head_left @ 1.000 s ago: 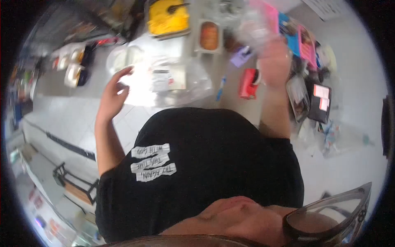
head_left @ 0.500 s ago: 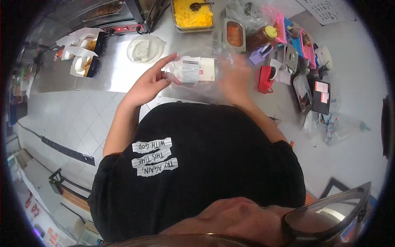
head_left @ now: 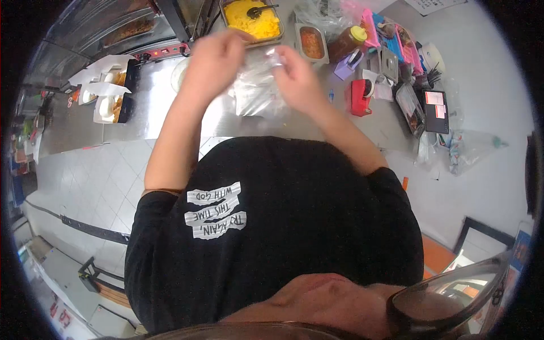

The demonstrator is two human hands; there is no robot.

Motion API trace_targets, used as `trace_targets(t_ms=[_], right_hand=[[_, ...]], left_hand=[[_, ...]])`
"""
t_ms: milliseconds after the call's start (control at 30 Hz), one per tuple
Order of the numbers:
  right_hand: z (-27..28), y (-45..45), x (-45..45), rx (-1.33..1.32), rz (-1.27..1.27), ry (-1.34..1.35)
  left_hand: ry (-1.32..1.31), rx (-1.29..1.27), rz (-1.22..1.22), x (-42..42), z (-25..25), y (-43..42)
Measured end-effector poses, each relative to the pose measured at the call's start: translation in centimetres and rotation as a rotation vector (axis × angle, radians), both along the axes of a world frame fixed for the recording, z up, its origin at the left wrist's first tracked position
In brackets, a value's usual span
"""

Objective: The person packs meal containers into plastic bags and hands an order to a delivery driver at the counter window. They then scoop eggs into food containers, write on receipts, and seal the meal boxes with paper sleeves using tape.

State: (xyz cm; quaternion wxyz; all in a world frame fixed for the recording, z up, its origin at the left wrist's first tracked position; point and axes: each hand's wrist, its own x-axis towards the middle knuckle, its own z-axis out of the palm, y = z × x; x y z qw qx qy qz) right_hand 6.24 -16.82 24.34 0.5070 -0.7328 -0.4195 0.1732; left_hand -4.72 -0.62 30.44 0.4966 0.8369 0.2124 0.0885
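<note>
A clear plastic bag (head_left: 255, 90) stands on the steel counter between my hands, with pale contents blurred inside it. My right hand (head_left: 297, 79) pinches the bag's upper right edge, thumb and fingers together. On the other side, my left hand (head_left: 215, 65) is raised at the bag's upper left, smeared by motion. Its fingers look bent, but whether they grip the plastic cannot be made out. Behind the left hand, a round clear lid or container (head_left: 179, 76) is partly hidden.
A tray of yellow rice (head_left: 252, 22) with a black spoon and a metal pan of red sauce (head_left: 311, 44) stand at the back. Boxed meals (head_left: 107, 107) sit left. On the right are a sauce bottle (head_left: 348, 44), red tape dispenser (head_left: 358, 97) and phone (head_left: 436, 110).
Both hands have moved up and inward, drawing the bag's top upward. The flat bag with a printed slip is now gathered, and the slip no longer shows clearly. The view has shifted slightly.
</note>
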Motion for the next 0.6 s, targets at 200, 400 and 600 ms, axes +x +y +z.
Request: trace_targets(t_ms=[200, 400, 600], right_hand=[[11.2, -3.9, -2.1, 0.406, 0.053, -0.095], [11.7, -5.0, -0.2, 0.632, -0.337, -0.126], [7.3, -2.3, 5.2, 0.347, -0.241, -0.080]], left_hand=[[-0.419, -0.305, -0.510, 4.4, -10.2, -0.5], [0.050, -1.078, -0.933, 2.7, -10.5, -3.0], [0.065, -0.272, -1.103, 2.4, -6.5, -8.0]])
